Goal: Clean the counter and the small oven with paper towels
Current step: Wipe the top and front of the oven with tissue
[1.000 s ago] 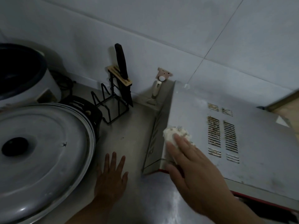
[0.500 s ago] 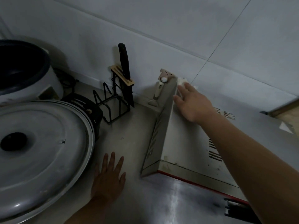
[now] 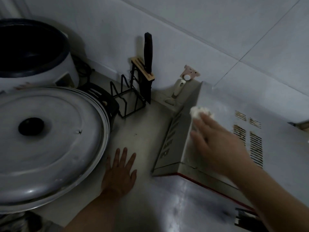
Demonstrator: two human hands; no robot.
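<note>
The small oven (image 3: 275, 114), a grey metal box with vent slots on top and a red front edge, sits on the right of the steel counter (image 3: 147, 141). My right hand (image 3: 217, 143) lies flat on the oven's top near its left edge, pressing a crumpled white paper towel (image 3: 198, 112) under the fingertips; the hand is motion-blurred. My left hand (image 3: 119, 171) rests palm down on the counter between the big lid and the oven, fingers spread, holding nothing.
A large round metal lid (image 3: 45, 144) covers the left side. Behind it stand a white rice cooker (image 3: 33, 59) and a black wire knife rack (image 3: 138, 91) with a black-handled knife. A peeler (image 3: 177, 91) leans on the tiled wall by the oven.
My right hand with the paper towel swept from the oven's near-left area to the far back corner, and has now come back toward me along the left edge. The left hand stayed put.
</note>
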